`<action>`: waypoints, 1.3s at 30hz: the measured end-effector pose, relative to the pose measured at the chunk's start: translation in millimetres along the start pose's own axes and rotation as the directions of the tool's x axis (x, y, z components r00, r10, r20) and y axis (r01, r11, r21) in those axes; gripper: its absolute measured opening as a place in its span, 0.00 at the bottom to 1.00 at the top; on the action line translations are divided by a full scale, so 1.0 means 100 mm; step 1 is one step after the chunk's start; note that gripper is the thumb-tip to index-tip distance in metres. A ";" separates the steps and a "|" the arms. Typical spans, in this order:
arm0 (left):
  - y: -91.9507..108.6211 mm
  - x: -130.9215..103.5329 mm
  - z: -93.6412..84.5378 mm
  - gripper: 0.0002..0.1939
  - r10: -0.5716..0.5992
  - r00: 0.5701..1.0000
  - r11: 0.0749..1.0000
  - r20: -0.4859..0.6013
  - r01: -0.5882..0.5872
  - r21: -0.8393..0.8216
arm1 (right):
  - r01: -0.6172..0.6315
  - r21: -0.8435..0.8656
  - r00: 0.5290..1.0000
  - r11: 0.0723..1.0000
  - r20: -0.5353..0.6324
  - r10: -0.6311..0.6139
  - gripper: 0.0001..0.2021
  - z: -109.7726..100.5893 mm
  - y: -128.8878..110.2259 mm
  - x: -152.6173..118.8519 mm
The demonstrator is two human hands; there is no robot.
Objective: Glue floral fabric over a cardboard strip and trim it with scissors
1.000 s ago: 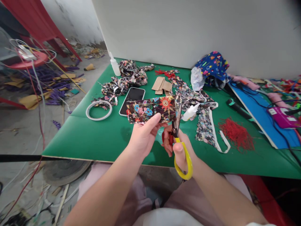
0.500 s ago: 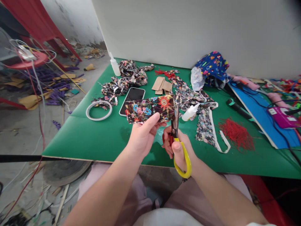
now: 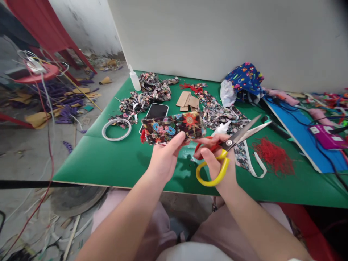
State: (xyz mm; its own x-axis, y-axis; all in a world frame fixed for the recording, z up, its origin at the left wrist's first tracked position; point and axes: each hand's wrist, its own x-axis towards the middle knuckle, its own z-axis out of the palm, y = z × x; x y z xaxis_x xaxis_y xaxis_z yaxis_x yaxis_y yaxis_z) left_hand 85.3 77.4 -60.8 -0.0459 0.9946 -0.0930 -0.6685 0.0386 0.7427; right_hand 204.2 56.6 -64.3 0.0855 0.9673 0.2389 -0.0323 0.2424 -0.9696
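Observation:
My left hand (image 3: 167, 156) pinches a dark floral cloth piece (image 3: 174, 127) above the green table, thumb on top. A bit of red fringe shows at the cloth's left end. In my right hand (image 3: 221, 159) are scissors (image 3: 228, 143) with one yellow and one red handle loop, their blades slightly apart and pointing up to the right. The right fingertips are close to the cloth's lower right edge; whether they touch it I cannot tell. Behind the cloth lies a phone (image 3: 157, 110), partly covered from view.
Around them on the green table (image 3: 108, 163) are a tape roll (image 3: 116, 129), an upright white bottle (image 3: 135, 79), a lying bottle (image 3: 221, 128), cardboard pieces (image 3: 185, 99), crumpled floral cloth (image 3: 152, 88), red threads (image 3: 274, 156) and a blue board (image 3: 293, 134).
The scissors have swung away from the cloth's right edge, blades now turned to the right. My right hand has turned with them, and the cloth has shifted slightly left.

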 end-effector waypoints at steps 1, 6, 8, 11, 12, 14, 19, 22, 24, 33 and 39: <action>-0.03 -0.03 0.01 0.09 -0.014 0.999 0.999 0.029 0.013 0.042 | 0.000 -0.007 0.998 1.000 -0.058 0.000 0.21 -0.01 -0.03 0.02; -0.11 -0.07 0.02 0.12 -0.137 0.973 0.953 0.185 0.079 0.294 | 0.063 -0.130 0.948 0.990 -0.302 -0.100 0.18 -0.15 -0.11 0.11; -0.05 -0.01 -0.03 0.14 -0.141 0.970 0.946 0.198 0.073 0.316 | 0.081 -0.172 0.953 0.982 -0.275 -0.127 0.17 -0.25 -0.15 0.16; 0.11 0.11 -0.14 0.25 -0.100 0.972 0.942 0.215 0.022 0.336 | 0.168 -0.212 0.945 0.963 -0.243 -0.218 0.15 -0.40 -0.25 0.22; 0.16 0.14 -0.17 0.24 -0.068 0.980 0.934 0.189 -0.004 0.357 | 0.208 -0.248 0.929 0.946 -0.251 -0.270 0.15 -0.44 -0.28 0.24; 0.23 0.18 -0.20 0.23 0.037 0.990 0.926 0.135 -0.085 0.368 | 0.251 -0.322 0.907 0.913 -0.252 -0.338 0.14 -0.50 -0.34 0.26; 0.17 0.06 -0.15 0.23 -0.177 0.908 0.891 0.379 -0.016 0.453 | 0.223 -0.423 0.953 0.878 -0.096 -0.288 0.15 -0.48 -0.34 0.26; 0.04 -0.04 -0.09 0.16 -0.452 0.740 0.797 0.499 0.083 0.598 | 0.254 -0.458 0.952 0.852 -0.035 -0.303 0.14 -0.43 -0.28 0.26; -0.02 -0.07 -0.06 0.09 -0.504 0.717 0.767 0.482 0.114 0.632 | 0.256 -0.454 0.954 0.853 -0.021 -0.298 0.13 -0.41 -0.25 0.26; 0.02 0.06 -0.07 0.10 0.035 0.987 0.967 0.159 -0.074 0.245 | 0.145 -0.293 0.968 0.945 0.238 -0.075 0.26 -0.49 -0.27 0.19; 0.11 0.09 -0.07 0.15 0.157 0.987 0.983 0.026 -0.159 0.087 | 0.147 -0.340 0.901 0.929 0.433 0.016 0.37 -0.39 -0.15 0.05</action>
State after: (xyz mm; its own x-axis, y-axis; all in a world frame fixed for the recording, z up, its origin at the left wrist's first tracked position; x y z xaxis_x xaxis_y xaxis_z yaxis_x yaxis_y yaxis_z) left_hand 72.5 86.4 -58.2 -0.1307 0.9905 0.0420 -0.5854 -0.1113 0.8031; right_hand 243.7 55.1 -50.4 -0.3541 0.9083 0.2228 0.3207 0.3418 -0.8834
